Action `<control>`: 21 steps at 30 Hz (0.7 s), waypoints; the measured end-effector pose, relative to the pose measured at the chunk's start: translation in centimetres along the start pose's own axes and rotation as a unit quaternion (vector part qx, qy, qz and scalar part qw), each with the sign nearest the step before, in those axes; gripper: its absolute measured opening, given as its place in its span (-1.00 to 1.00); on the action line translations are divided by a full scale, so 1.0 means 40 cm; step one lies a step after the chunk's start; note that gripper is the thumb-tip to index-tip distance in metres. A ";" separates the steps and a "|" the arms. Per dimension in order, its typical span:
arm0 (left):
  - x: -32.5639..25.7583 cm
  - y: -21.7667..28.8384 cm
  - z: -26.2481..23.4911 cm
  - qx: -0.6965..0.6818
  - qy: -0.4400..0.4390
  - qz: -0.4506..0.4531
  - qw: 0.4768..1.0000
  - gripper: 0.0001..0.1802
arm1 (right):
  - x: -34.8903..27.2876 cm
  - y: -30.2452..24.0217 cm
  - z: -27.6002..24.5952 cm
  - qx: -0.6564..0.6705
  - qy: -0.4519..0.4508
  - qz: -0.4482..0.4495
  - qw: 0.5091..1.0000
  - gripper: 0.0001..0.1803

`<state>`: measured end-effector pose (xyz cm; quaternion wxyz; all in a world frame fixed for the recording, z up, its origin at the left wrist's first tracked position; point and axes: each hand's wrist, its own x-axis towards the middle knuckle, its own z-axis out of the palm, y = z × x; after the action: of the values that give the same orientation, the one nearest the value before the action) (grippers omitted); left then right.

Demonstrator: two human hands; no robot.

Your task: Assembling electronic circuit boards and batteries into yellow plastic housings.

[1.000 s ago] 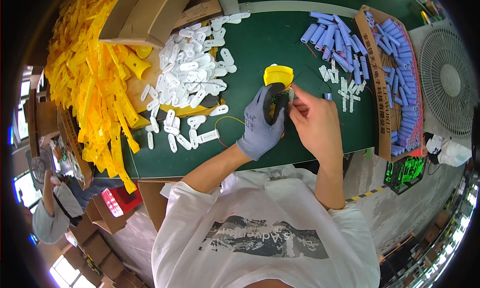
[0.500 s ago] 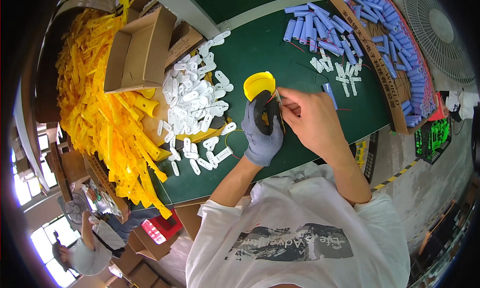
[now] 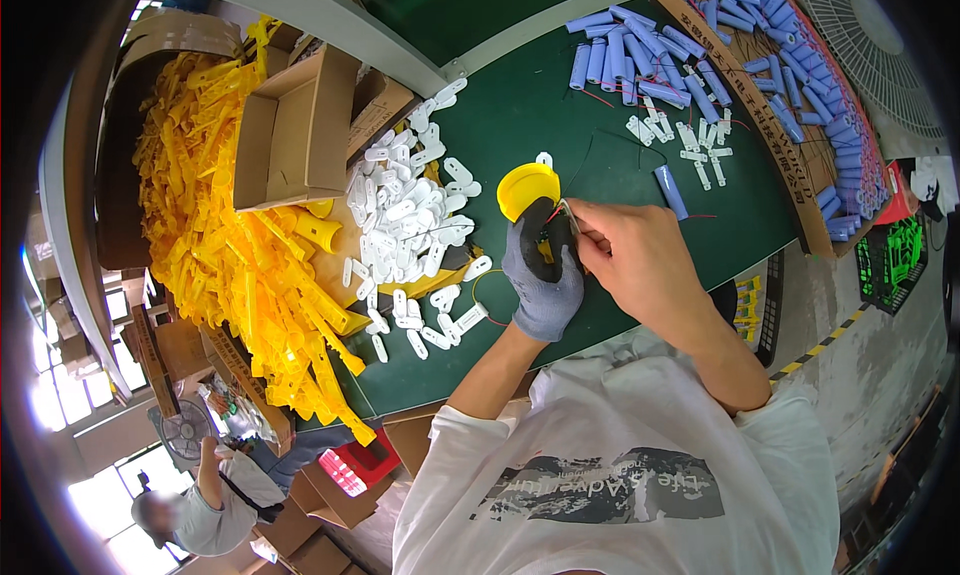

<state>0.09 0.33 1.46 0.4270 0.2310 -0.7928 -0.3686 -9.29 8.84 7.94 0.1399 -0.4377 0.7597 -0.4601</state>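
Note:
My left hand wears a grey glove with black-coated fingers and is closed around a yellow plastic housing. The housing's rounded, cup-like end sticks out beyond the fingers; its lower part is mostly hidden in the glove. Bare, my right hand meets it from the right, thumb and forefinger pinched at the housing's side. Thin red and pale wires show at those fingertips. A small white oval piece lies just beyond the housing. To the left of my glove spreads a heap of white oval plastic pieces.
A large pile of yellow plastic parts and an open cardboard box are at left. Blue cylindrical cells with wires and small white connector-like parts lie at the far right, beside a carton of more cells. A fan stands beyond.
The whole view has shifted, so the table appears slightly lower and further right. Both hands stay together at the yellow housing, with the right fingertips still pinched at its side.

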 end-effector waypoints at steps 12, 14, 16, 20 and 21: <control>0.024 0.004 0.031 -0.110 -0.015 -0.096 0.989 -0.72 | 0.011 0.031 0.025 -0.030 0.044 -0.019 0.998 -0.71; 0.032 0.001 0.014 -0.124 -0.042 -0.141 0.981 -0.74 | 0.015 0.057 0.029 0.075 0.016 0.019 0.997 -0.68; 0.040 -0.009 0.010 -0.176 -0.032 -0.161 0.971 -0.75 | 0.032 0.061 0.014 0.229 -0.038 0.117 0.966 -0.59; 0.043 -0.032 0.018 -0.245 -0.027 -0.171 0.954 -0.75 | 0.050 0.108 0.008 0.334 -0.081 0.167 0.924 -0.55; 0.042 -0.031 0.014 -0.246 -0.009 -0.179 0.952 -0.75 | 0.054 0.111 0.006 0.326 -0.099 0.168 0.925 -0.55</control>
<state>-1.19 -1.37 1.15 0.3900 0.2539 -0.6270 -0.6248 -12.77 7.83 4.58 0.4246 -0.2772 0.6125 -0.6064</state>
